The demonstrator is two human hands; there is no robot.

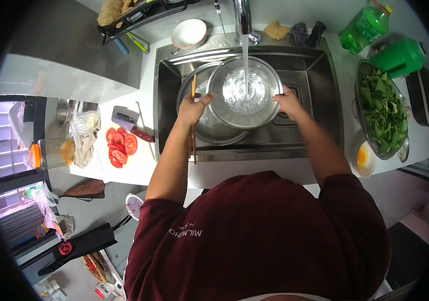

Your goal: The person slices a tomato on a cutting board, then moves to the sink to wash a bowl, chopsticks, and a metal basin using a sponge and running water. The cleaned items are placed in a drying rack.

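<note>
Water runs from the faucet (243, 19) into a round stainless steel basin (233, 118) that both hands hold over the sink. My left hand (193, 109) grips its left rim and also has a pair of wooden chopsticks (194, 143) in it, pointing along the forearm. My right hand (289, 103) is on the opposite rim, thumb on top. Below the held basin lies a larger metal basin (214, 133), partly hidden, in the stainless steel sink (323, 90).
Left of the sink, a cleaver (125, 117) lies by sliced tomatoes (118, 145) on a white cutting board (143, 150). At right are a colander of leafy greens (381, 113), a bowl with egg (365, 160) and a green bottle (368, 28). A white bowl (188, 34) sits behind the sink.
</note>
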